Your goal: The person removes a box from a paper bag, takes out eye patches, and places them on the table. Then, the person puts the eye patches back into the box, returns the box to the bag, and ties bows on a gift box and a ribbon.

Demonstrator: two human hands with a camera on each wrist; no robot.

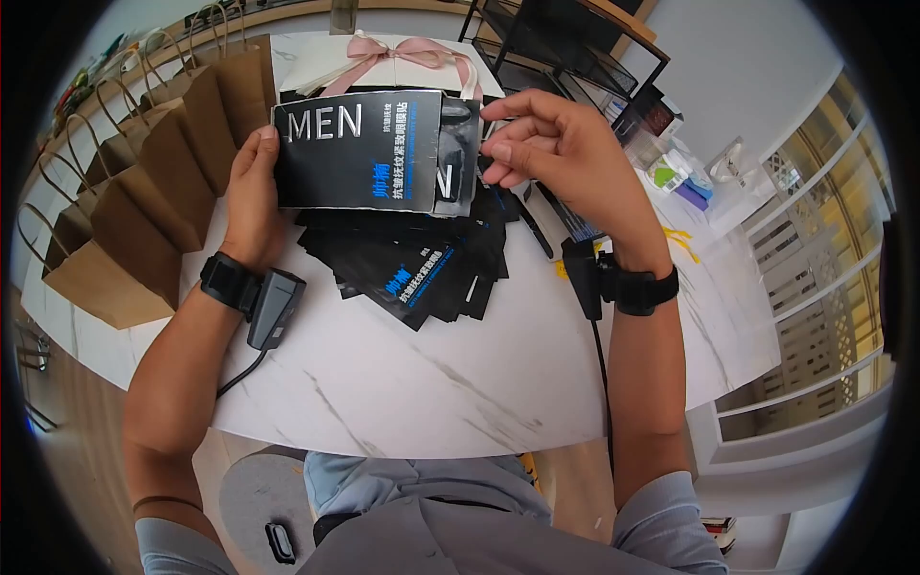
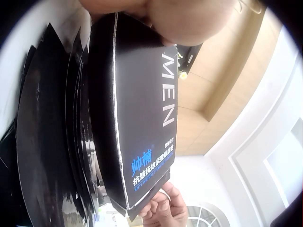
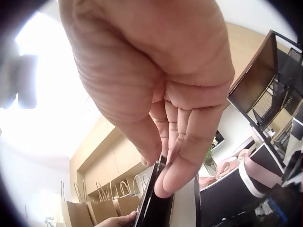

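Observation:
My left hand (image 1: 253, 196) grips the left end of a flat black box (image 1: 335, 172) lettered MEN, thumb on its front. From the box's right end a shiny black packet (image 1: 458, 158) with a letter N sticks out partway. My right hand (image 1: 565, 144) is at that end, fingers loosely bent and their tips beside the packet; whether they touch it is unclear. Thumb and forefinger stand apart at the box's edge (image 3: 150, 194) in the right wrist view. Under the box, a fanned pile of black packets (image 1: 412, 278) lies on the white table (image 1: 412, 383).
Several brown paper bags (image 1: 125, 259) stand along the left side. Behind the pile is a white box with a pink ribbon bow (image 1: 407, 50). A black shelf (image 1: 575, 48) stands at the back right, with small packages (image 1: 685, 182) on the table's right side.

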